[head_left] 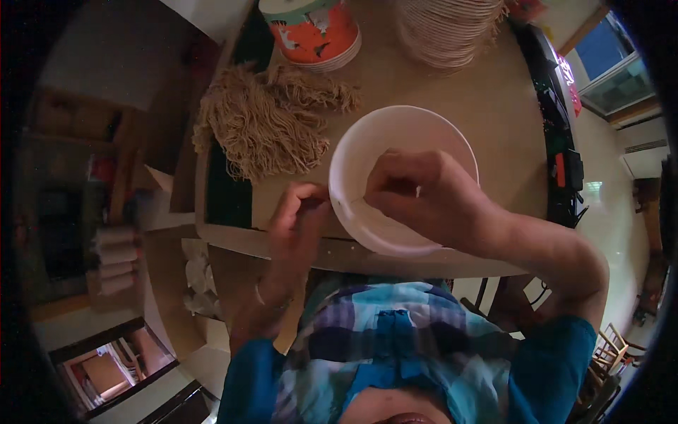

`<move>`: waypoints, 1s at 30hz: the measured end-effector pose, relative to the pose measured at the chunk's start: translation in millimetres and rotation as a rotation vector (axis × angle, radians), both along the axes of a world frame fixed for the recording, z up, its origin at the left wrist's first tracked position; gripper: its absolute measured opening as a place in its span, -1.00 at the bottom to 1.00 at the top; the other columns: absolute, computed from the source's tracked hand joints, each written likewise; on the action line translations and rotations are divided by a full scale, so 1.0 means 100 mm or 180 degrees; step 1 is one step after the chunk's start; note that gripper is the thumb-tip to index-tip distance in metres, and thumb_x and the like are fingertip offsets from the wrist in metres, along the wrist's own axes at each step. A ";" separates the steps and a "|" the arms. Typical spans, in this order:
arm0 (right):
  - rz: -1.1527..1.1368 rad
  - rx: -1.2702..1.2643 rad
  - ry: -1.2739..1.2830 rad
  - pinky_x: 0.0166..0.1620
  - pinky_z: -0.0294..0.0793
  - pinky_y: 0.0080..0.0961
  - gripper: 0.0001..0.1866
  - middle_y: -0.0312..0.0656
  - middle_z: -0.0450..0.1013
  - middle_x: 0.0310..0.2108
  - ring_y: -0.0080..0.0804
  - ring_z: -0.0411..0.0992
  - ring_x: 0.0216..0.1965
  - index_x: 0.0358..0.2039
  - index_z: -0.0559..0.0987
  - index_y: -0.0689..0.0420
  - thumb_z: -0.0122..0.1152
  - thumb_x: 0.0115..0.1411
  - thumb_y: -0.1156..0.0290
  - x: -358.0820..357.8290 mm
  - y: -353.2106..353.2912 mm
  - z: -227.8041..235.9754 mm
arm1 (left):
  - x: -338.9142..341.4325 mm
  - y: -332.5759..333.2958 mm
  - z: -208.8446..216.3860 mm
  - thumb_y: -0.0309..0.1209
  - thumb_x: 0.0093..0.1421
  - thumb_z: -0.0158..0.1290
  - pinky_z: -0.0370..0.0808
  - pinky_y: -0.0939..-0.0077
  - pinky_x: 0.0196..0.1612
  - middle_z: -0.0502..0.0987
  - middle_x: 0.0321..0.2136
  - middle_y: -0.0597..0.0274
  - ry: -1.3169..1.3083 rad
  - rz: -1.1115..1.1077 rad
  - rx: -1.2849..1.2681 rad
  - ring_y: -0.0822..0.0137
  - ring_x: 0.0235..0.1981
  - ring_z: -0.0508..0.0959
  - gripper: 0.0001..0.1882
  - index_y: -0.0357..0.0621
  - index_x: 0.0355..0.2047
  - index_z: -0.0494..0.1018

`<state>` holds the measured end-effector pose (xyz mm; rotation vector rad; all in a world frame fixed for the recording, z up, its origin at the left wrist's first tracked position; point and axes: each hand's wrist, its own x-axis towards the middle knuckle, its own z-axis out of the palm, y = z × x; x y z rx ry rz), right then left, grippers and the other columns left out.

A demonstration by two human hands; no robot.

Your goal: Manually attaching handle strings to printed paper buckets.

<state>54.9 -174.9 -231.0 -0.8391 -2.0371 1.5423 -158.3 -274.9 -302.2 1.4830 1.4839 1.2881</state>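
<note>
A white round bucket [404, 116] stands near the front edge of the table. My right hand [424, 187] is over its opening, the fingers curled into a pinch; what they hold, if anything, is hidden. A faint thin line shows between the fingertips and the bucket's left rim, too fine to name. My left hand [300, 212] is just outside that left rim, its fingers bent together and somewhat blurred. Whatever lies between them cannot be made out. Left of the bucket, near my left hand, lies a loose heap of brown twine strands [265, 127].
At the back stand an orange-red patterned tub [318, 39] and a large coil of pale rope [452, 28]. Dark devices [565, 169] line the right edge of the tan table [505, 134]. A wooden chair [614, 350] is on the floor to the right.
</note>
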 end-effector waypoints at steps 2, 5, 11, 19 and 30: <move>0.0036 -0.0450 0.0045 -0.31 0.39 -0.64 -0.96 -0.29 0.44 -0.48 -0.68 0.39 -0.40 -0.40 0.53 0.25 0.20 0.14 0.55 -0.07 0.02 -0.08 | 0.01 0.00 -0.06 -0.58 0.27 -0.02 0.40 0.56 -0.07 0.44 -0.23 0.25 -0.0159 -0.0053 -0.0009 0.47 -0.20 0.44 -0.88 -0.25 -0.18 0.41; 0.0026 -0.0719 -0.0019 -0.28 0.42 -0.64 -0.94 -0.31 0.45 -0.49 -0.72 0.37 -0.39 -0.39 0.54 0.25 0.21 0.14 0.53 -0.13 0.05 -0.19 | 0.06 -0.01 -0.06 -0.57 0.26 -0.01 0.41 0.52 -0.03 0.45 -0.20 0.23 -0.0526 -0.0091 -0.0253 0.44 -0.17 0.46 -0.83 -0.24 -0.13 0.39; -0.0106 -0.0771 -0.0233 -0.28 0.41 -0.64 -0.93 -0.35 0.46 -0.49 -0.71 0.37 -0.39 -0.37 0.56 0.22 0.19 0.17 0.50 -0.13 0.05 -0.29 | 0.03 -0.01 -0.07 -0.52 0.24 0.01 0.40 0.48 0.00 0.45 -0.20 0.21 -0.0575 0.0005 -0.0607 0.41 -0.14 0.46 -0.80 -0.26 -0.12 0.37; -0.0110 -0.2050 -0.0401 -0.29 0.40 -0.64 -0.86 -0.32 0.44 -0.49 -0.64 0.38 -0.40 -0.33 0.54 0.25 0.14 0.22 0.43 -0.13 0.03 -0.25 | 0.07 -0.02 -0.18 -0.48 0.23 0.04 0.35 0.45 0.05 0.40 -0.12 0.15 -0.0826 -0.0216 -0.0218 0.36 -0.06 0.42 -0.73 -0.27 -0.08 0.35; -0.0128 -0.2244 -0.0178 -0.28 0.40 -0.63 -0.78 -0.29 0.44 -0.47 -0.62 0.39 -0.38 -0.29 0.49 0.26 0.10 0.28 0.32 -0.12 -0.04 -0.21 | 0.09 0.00 -0.16 -0.57 0.23 0.03 0.38 0.45 0.06 0.37 -0.09 0.14 -0.0876 -0.0304 -0.0119 0.35 -0.04 0.42 -0.75 -0.27 -0.08 0.34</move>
